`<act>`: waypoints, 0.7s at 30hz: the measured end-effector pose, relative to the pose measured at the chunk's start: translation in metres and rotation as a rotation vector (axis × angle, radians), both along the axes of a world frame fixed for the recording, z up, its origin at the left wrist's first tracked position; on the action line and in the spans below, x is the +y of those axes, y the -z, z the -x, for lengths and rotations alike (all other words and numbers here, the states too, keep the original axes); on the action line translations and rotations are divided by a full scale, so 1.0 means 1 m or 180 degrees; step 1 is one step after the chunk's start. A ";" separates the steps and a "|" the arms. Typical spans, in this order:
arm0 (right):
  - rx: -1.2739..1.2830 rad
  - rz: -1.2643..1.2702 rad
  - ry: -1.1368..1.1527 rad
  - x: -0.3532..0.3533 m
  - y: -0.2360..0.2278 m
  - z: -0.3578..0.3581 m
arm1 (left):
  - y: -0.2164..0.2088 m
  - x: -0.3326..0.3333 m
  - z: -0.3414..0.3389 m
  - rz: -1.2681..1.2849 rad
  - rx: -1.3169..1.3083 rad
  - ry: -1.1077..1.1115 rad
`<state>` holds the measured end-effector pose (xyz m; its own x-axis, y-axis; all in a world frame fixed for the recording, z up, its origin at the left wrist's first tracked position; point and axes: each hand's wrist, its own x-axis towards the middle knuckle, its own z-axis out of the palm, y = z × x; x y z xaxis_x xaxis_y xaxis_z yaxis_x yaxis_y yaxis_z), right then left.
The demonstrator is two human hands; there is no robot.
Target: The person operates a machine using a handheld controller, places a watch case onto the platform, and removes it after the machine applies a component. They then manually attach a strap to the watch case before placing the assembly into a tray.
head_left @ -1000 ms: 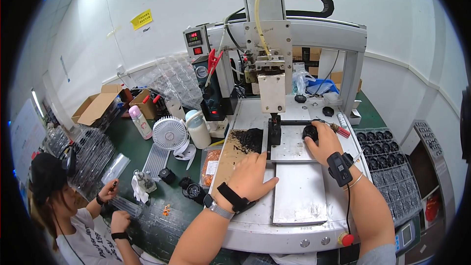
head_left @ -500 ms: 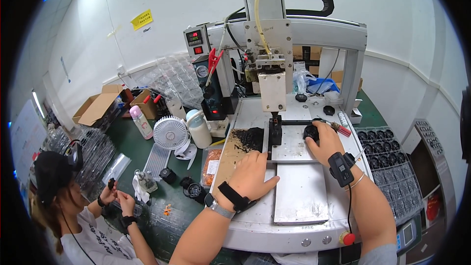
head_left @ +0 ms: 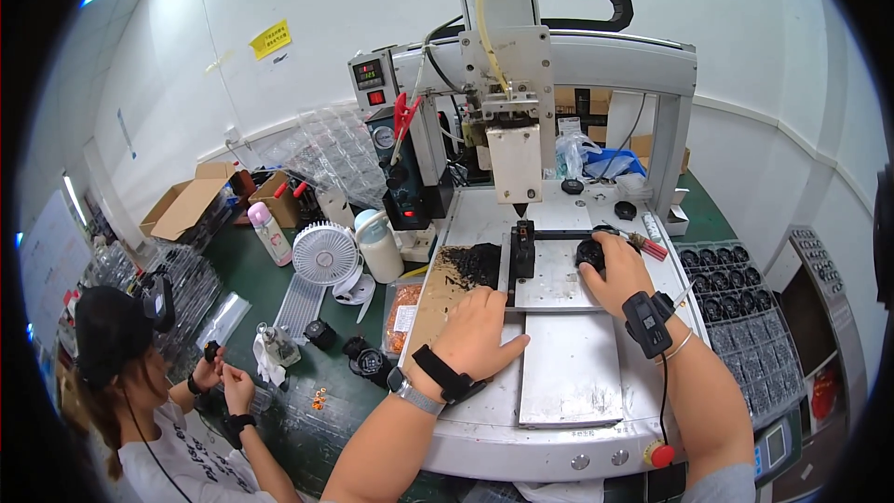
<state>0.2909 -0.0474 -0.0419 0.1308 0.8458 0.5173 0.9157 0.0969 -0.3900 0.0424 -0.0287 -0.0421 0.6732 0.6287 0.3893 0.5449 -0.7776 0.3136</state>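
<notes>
My left hand (head_left: 477, 340) lies on the bed of a benchtop dispensing machine (head_left: 517, 168), fingers stretched and thumb apart. Its fingertips reach the left edge of a metal fixture plate (head_left: 559, 291), and nothing shows in it. On the right side of that plate, my right hand (head_left: 622, 268) has its fingers curled round a round black plastic part (head_left: 590, 253), partly covered by them. An upright black block (head_left: 524, 250) is on the plate's left side, under the machine's nozzle (head_left: 521, 210), with a small gap between them.
Black residue (head_left: 480, 264) lies on brown board left of the fixture. A red-handled screwdriver (head_left: 649, 246) is beside my right hand. Trays of black parts (head_left: 726, 289) stand at right; a white fan (head_left: 324, 254) at left. A co-worker (head_left: 140, 382) handles a small black part. A red button (head_left: 661, 454) is in front.
The machine's head has risen slightly and shifted a little left, so its nozzle now shows apart from the black block. Both my hands stay in place.
</notes>
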 end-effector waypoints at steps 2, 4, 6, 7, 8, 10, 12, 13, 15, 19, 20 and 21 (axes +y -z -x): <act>-0.0081 -0.0058 0.0043 -0.001 0.000 -0.001 | -0.001 0.000 -0.001 -0.0021 -0.0005 0.0026; -0.0234 -0.0189 0.0152 -0.005 -0.003 0.000 | -0.003 0.000 0.000 0.0028 -0.0003 0.0048; -0.0387 -0.0318 0.0257 -0.014 -0.015 0.003 | -0.007 0.000 0.004 0.0079 0.0001 0.0065; -0.0307 -0.0678 0.0044 -0.021 -0.027 0.007 | -0.012 0.000 0.007 0.0309 -0.0112 0.0012; -0.0237 -0.1040 -0.0159 -0.028 -0.037 0.008 | -0.015 0.001 0.008 0.0535 -0.0232 -0.0027; -0.0033 -0.0920 -0.0337 -0.035 -0.044 0.016 | -0.015 0.005 0.007 0.0368 -0.0378 -0.0033; -0.0075 -0.0161 -0.0655 -0.039 -0.044 0.028 | -0.014 0.005 0.003 0.0720 -0.1546 -0.0103; -0.0131 -0.0118 -0.0724 -0.035 -0.041 0.033 | -0.016 0.007 0.000 0.0769 -0.1686 -0.0065; -0.0415 -0.0055 -0.1037 -0.030 -0.044 0.041 | -0.021 0.013 -0.006 0.0902 -0.1543 -0.0089; -0.0970 0.0119 -0.1246 -0.027 -0.038 0.049 | -0.025 0.024 -0.016 0.1110 -0.1419 -0.0091; -0.0979 0.0119 -0.1259 -0.026 -0.037 0.049 | -0.023 0.027 -0.019 0.1207 -0.1433 -0.0109; -0.1015 0.0133 -0.1238 -0.026 -0.037 0.048 | -0.020 0.029 -0.021 0.1286 -0.1654 -0.0080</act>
<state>0.2425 -0.0733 -0.0051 -0.3573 0.8213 0.4448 0.8891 0.4450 -0.1074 0.0635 0.0008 -0.0226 0.4444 0.8066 0.3898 0.2605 -0.5326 0.8053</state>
